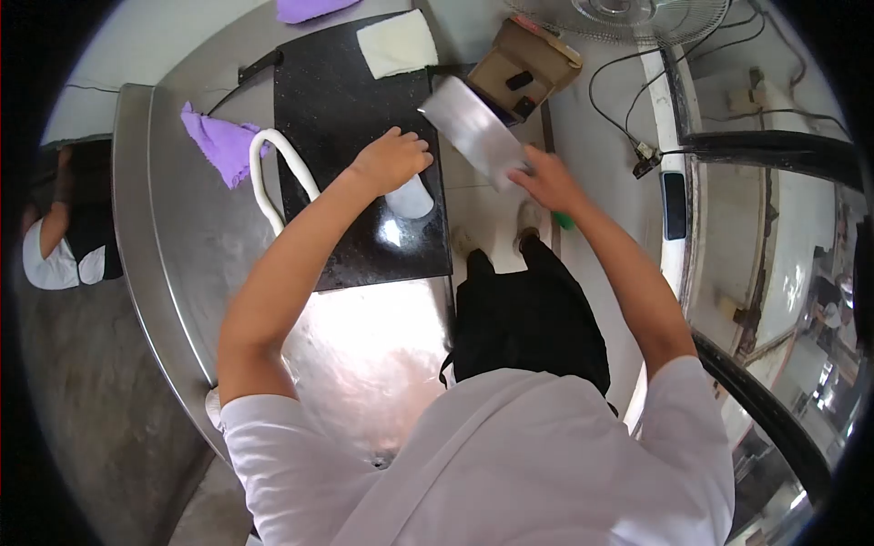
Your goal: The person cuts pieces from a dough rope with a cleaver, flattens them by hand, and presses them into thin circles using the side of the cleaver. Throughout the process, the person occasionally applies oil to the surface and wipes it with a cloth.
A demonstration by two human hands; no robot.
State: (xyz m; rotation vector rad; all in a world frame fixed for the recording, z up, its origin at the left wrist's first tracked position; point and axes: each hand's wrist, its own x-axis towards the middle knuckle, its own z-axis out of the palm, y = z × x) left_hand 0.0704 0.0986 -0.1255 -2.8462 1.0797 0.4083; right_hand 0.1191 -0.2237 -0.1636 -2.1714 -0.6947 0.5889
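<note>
On the black board (346, 218), my left hand (391, 162) bends its fingers over a short, smooth white piece of dough (411, 197), whose near end shows below the palm. A long white rope of dough (289, 150) curves over the board's left edge onto the metal counter. My right hand (549, 182) grips a cleaver (473, 132) at its near end. The broad metal blade is tilted, slightly blurred by motion, and held in the air to the right of the board, apart from the dough. My fingers hide the cleaver's handle.
A folded white cloth (397, 44) lies on the board's far end. A purple cloth (223, 146) is beside a black-handled tool (261, 67). An open cardboard box (523, 64) and a fan (628, 14) stand at far right. A phone (674, 205) lies on the ledge. Another person (59, 241) is at left.
</note>
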